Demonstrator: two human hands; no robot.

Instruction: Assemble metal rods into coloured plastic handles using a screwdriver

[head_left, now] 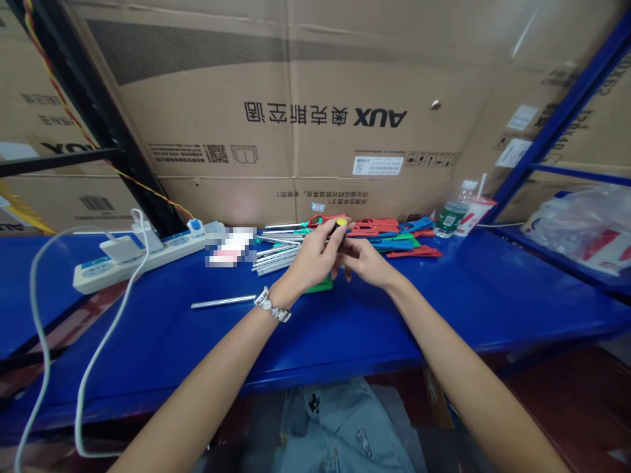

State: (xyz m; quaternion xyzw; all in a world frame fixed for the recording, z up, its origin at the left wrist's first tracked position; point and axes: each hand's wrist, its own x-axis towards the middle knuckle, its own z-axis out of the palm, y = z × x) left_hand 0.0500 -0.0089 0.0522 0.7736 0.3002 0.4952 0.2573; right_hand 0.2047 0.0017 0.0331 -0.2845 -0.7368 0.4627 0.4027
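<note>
My left hand (315,253) is closed round the black handle of what looks like a screwdriver (342,225), its yellow end facing up. The lower part of the tool is hidden by my fingers. Close against it, my right hand (365,261) has its fingers curled in at the tool's lower end; what they pinch is hidden. Below my left hand a green plastic piece (323,284) lies on the blue table. A single metal rod (221,302) reaches out left from beneath my left wrist. Behind my hands are piled metal rods (276,263) with red plastic pieces (377,226) and blue plastic pieces (394,244).
A white power strip (142,255) with plugs and cables lies at the left of the blue table (374,328). At the back right stand a water bottle (451,213) and a cup with a straw (476,215). A large cardboard box (221,118) walls off the back.
</note>
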